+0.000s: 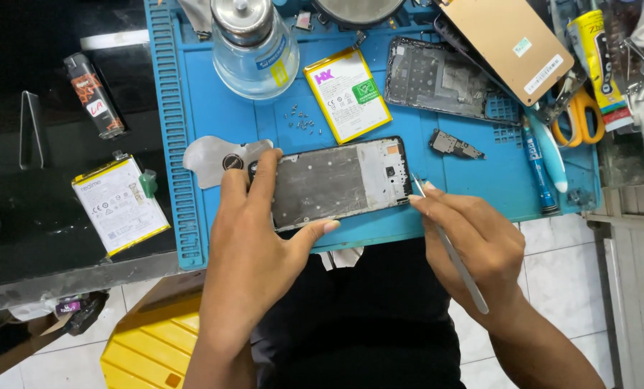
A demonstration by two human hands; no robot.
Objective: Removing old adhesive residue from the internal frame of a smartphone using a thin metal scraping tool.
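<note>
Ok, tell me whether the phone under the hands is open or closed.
Open: the phone lies with no back cover, its bare metal frame and camera cutout showing.

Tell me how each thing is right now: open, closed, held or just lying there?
Opened phone: back off, gripped at its left end by the left hand.
Tweezers: held in the right hand, tips at the phone's right edge.
Second phone frame: opened up, lying flat.
Battery on mat: out, lying loose.
Screws: removed, scattered.
Scissors: lying unused.
</note>
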